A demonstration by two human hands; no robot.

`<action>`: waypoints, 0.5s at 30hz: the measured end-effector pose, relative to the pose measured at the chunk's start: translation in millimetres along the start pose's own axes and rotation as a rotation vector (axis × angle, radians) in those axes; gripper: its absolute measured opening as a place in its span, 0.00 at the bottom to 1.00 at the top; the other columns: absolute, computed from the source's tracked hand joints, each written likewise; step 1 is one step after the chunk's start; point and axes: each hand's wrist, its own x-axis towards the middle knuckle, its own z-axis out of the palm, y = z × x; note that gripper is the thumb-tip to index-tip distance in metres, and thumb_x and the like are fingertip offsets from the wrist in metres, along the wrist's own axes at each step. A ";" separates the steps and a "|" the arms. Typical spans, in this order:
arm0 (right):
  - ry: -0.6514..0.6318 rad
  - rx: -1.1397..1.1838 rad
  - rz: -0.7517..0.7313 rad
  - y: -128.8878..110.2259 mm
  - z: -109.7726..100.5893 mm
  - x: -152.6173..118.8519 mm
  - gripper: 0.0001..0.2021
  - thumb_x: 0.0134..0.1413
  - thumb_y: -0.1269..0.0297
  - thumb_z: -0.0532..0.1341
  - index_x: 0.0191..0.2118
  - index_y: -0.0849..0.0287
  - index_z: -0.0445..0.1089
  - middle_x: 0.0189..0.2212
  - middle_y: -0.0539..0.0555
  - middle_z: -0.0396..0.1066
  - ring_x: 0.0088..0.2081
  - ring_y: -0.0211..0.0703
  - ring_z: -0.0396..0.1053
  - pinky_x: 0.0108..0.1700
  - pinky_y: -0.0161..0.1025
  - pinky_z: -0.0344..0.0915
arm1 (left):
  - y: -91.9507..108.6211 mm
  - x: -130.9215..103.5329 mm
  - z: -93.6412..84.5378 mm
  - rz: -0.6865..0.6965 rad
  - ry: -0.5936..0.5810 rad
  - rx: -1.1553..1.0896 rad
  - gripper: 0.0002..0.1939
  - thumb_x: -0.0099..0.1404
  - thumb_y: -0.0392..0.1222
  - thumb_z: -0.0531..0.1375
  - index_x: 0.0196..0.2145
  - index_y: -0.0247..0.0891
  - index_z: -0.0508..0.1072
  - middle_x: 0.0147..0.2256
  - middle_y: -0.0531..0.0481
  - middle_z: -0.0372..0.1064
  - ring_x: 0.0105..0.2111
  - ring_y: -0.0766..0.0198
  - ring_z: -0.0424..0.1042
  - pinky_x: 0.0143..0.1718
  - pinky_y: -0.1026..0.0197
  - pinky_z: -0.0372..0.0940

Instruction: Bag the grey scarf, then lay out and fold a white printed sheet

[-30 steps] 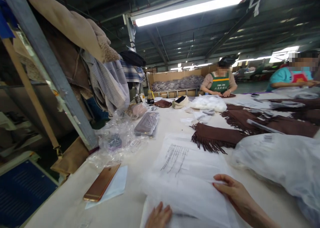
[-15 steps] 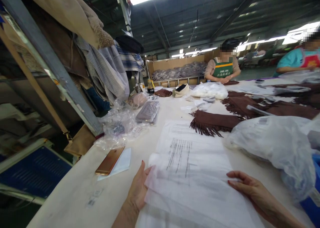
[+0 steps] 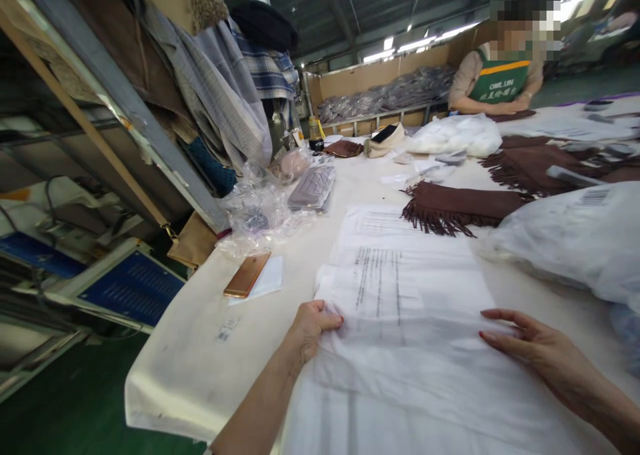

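Observation:
A translucent white plastic bag [image 3: 420,375] with printed lines of text lies spread in front of me. My left hand [image 3: 314,325] pinches its left edge, with the thumb on top of the film. At the right edge, my right hand [image 3: 543,348] has its thumb and index finger at the film, the other fingers partly hidden behind it. Beyond the bag's far end rests a brown fringed scarf [image 3: 465,207]. Whether anything lies inside the bag I cannot make out.
A gold phone [image 3: 247,275] lies on light blue paper at left, with crumpled clear wrapping [image 3: 255,212] and a packed grey item [image 3: 313,188] beyond. A full white plastic bag [image 3: 580,235] bulges at right. Across the table [image 3: 180,368] a person in a green apron [image 3: 500,82] works.
The view has swung a little left and down, showing the table's near corner. My left hand has closed its thumb over the bag's edge. The right hand stays at the other edge.

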 end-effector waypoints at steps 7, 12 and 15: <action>-0.037 0.050 0.101 -9.6 2.0 -3.0 0.30 0.12 0.54 0.72 0.34 0.55 0.71 0.25 0.54 0.72 0.28 0.46 0.68 0.27 0.37 0.65 | -1.8 -9.9 -2.6 -0.029 -0.018 0.013 0.23 0.26 0.32 0.69 0.26 0.30 0.72 0.22 0.48 0.72 0.23 0.61 0.69 0.30 0.57 0.66; -0.068 0.094 0.119 -12.6 3.1 -5.7 0.32 0.12 0.55 0.73 0.35 0.56 0.70 0.28 0.54 0.72 0.28 0.45 0.69 0.27 0.38 0.65 | -4.3 -13.5 -2.9 -0.030 -0.027 0.028 0.24 0.26 0.32 0.70 0.27 0.29 0.72 0.22 0.47 0.72 0.22 0.61 0.70 0.28 0.59 0.66; -0.114 0.135 0.096 -13.2 2.5 -9.3 0.32 0.17 0.54 0.72 0.37 0.58 0.68 0.26 0.51 0.71 0.26 0.41 0.67 0.27 0.35 0.63 | -5.8 -15.9 -3.4 -0.031 -0.049 0.041 0.24 0.27 0.32 0.70 0.28 0.30 0.71 0.21 0.49 0.72 0.22 0.63 0.69 0.27 0.61 0.66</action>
